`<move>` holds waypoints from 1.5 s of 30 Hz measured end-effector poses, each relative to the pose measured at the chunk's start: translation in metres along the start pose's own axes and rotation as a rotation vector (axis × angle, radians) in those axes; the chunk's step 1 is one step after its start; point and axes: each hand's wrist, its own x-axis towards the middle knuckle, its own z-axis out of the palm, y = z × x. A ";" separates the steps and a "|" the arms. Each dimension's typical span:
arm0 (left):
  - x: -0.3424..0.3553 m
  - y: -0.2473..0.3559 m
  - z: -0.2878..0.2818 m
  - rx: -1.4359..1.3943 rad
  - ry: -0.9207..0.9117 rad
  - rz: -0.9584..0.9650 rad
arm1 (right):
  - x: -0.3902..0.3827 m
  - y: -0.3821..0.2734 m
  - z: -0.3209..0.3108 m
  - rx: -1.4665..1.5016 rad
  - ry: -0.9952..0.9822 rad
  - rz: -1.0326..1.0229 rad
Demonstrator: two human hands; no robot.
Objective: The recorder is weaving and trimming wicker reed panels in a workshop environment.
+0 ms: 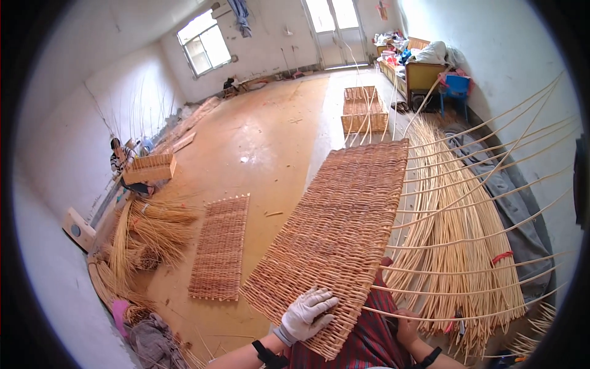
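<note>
A brown woven wicker panel (335, 215) lies tilted across my lap, its near corner by my body. On its surface near that corner rests my left hand (307, 315), in a white glove, fingers stretched out and lying on the weave. Long pale willow rods (473, 211) stick out from the panel's right edge and fan toward the right wall. My right hand (407, 327), beside the panel's right edge, has curled fingers around the nearest rod (442, 318); its fingertips are partly hidden. A striped red cloth (375, 329) covers my lap under the panel.
A big bundle of rods (455, 258) lies right, with a red tie. A finished panel (220, 249) lies on the floor left; a woven basket (365, 111) stands ahead. Farther left, a person (117, 157) sits by another basket (149, 170) and loose rods (157, 227).
</note>
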 end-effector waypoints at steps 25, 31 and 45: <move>0.009 0.002 -0.046 -0.206 0.303 -0.113 | -0.008 -0.053 0.002 -0.137 -0.096 0.158; 0.006 0.008 -0.058 -0.453 0.053 -0.229 | -0.008 -0.057 -0.003 -0.243 -0.117 0.125; 0.033 0.006 -0.063 0.003 -0.361 0.068 | 0.011 -0.096 -0.043 -0.085 -0.624 0.193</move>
